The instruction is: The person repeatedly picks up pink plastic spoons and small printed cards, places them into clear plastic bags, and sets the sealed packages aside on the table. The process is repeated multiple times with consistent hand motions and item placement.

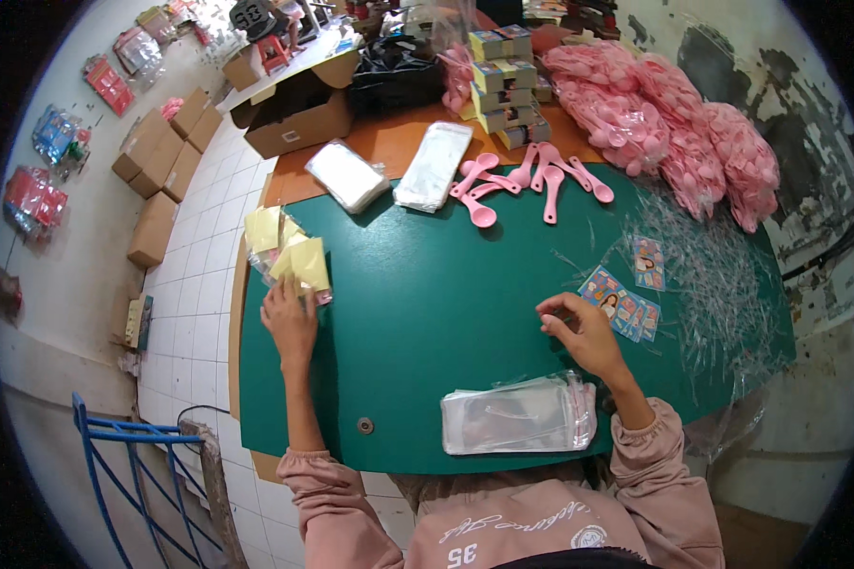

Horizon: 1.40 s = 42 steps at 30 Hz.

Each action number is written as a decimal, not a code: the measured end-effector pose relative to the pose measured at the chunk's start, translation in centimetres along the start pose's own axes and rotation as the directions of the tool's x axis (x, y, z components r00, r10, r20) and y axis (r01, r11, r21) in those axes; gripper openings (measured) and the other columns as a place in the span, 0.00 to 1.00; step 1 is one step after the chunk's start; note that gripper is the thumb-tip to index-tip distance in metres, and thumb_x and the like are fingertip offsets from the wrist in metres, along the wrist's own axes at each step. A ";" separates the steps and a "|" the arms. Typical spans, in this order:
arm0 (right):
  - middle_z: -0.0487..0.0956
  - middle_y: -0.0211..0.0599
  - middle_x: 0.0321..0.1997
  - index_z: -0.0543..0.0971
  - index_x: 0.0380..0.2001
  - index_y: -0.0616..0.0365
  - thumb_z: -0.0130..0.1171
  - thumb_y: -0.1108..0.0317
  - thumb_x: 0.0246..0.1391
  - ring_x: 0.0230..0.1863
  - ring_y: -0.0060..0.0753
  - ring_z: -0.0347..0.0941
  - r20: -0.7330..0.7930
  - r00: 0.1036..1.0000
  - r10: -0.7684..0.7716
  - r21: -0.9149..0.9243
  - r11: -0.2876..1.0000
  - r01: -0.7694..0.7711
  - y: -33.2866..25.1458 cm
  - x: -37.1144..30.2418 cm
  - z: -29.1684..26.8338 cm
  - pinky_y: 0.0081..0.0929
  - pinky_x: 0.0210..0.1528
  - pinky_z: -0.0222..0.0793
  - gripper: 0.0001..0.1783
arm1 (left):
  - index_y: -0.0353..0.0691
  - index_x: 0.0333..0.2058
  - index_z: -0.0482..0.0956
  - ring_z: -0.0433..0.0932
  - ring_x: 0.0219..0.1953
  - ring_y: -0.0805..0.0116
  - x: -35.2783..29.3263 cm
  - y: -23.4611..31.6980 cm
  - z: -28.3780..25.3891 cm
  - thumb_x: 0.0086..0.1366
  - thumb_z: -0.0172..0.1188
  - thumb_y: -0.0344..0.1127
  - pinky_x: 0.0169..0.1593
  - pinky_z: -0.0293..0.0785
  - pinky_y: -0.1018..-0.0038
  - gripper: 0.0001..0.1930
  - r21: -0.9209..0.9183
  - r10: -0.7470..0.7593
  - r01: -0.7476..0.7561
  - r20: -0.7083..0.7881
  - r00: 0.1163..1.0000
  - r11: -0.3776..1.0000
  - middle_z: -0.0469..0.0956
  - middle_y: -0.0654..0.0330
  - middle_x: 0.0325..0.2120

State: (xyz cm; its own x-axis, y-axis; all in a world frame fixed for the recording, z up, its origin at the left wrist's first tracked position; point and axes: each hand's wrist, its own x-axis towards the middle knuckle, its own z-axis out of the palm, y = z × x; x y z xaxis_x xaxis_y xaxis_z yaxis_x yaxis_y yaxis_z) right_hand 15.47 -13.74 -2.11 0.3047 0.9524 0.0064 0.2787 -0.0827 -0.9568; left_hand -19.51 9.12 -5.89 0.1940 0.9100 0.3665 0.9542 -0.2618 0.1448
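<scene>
My left hand [291, 322] reaches to the left edge of the green table, its outstretched fingers touching the lower edge of a pile of clear packets with yellow cards [308, 263]. To the right, my right hand [584, 332] hovers with bent fingers, thumb and forefinger apart and nothing visible between them. Just beyond it lie printed blue cards [609, 298], fanned out, with another small group of cards [649, 263] farther off. Close to my body is a stack of clear plastic bags [512, 417]. Several pink measuring spoons [552, 190] lie loose at the far side.
Two stacks of clear bags [434, 166] lie at the back. Behind them stand an open cardboard box [299, 123], bundled card stacks [503, 85] and bulging bags of pink spoons [626, 104]. Thin plastic strips [712, 284] cover the table's right side. A blue metal frame [133, 436] stands at lower left.
</scene>
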 end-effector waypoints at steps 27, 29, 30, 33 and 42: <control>0.74 0.34 0.29 0.75 0.34 0.62 0.55 0.70 0.48 0.27 0.22 0.71 -0.065 0.997 0.039 -0.043 0.998 -0.042 1.9 -0.4 0.0 0.19 0.29 0.66 0.09 | 0.38 0.55 0.58 0.46 0.62 0.47 0.0 -9.2 -4.0 0.64 0.41 0.48 0.63 0.38 0.60 0.26 -0.182 -0.190 0.264 0.346 0.919 0.947 0.52 0.46 0.58; 0.74 0.34 0.29 0.75 0.33 0.61 0.55 0.70 0.48 0.26 0.22 0.71 -0.033 0.999 0.019 -0.064 0.998 -0.021 1.3 -0.6 0.6 0.19 0.29 0.66 0.08 | 0.36 0.53 0.62 0.53 0.60 0.50 -8.0 -13.3 -5.1 0.65 0.40 0.43 0.61 0.47 0.66 0.22 -0.272 -0.359 0.386 0.147 0.922 0.881 0.61 0.46 0.54; 0.74 0.34 0.29 0.75 0.33 0.61 0.55 0.70 0.48 0.26 0.22 0.71 -0.062 0.998 0.033 -0.076 0.996 -0.037 1.6 -0.5 0.1 0.19 0.29 0.66 0.08 | 0.32 0.51 0.64 0.61 0.55 0.54 -9.9 -9.5 -6.4 0.64 0.39 0.39 0.58 0.53 0.70 0.21 -0.630 -0.437 0.422 0.143 0.888 0.652 0.64 0.49 0.52; 0.74 0.34 0.29 0.76 0.33 0.61 0.55 0.70 0.48 0.27 0.22 0.71 -0.025 1.000 0.018 -0.085 0.996 -0.020 0.6 -0.7 0.5 0.18 0.28 0.66 0.08 | 0.32 0.47 0.67 0.68 0.49 0.60 -21.5 -12.8 -4.3 0.65 0.40 0.37 0.54 0.60 0.69 0.18 -0.577 -0.749 0.477 -0.520 0.411 0.663 0.70 0.51 0.45; 0.74 0.35 0.30 0.76 0.33 0.61 0.55 0.70 0.48 0.26 0.23 0.71 0.016 1.000 0.022 -0.095 0.995 -0.020 -0.4 -0.9 0.8 0.20 0.29 0.67 0.08 | 0.34 0.45 0.67 0.69 0.45 0.58 -29.1 -8.4 6.6 0.65 0.40 0.41 0.50 0.65 0.66 0.18 -0.810 -0.994 0.580 0.107 -0.006 -0.090 0.71 0.53 0.41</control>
State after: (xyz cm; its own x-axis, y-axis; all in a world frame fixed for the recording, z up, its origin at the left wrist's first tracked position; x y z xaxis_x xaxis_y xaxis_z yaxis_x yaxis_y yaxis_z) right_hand 14.37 -14.31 -1.92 0.2962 0.9549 -0.0188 0.3578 -0.1292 -0.9248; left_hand -31.66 -13.02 -23.81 -0.9256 0.2895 -0.2440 -0.1578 0.2908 0.9437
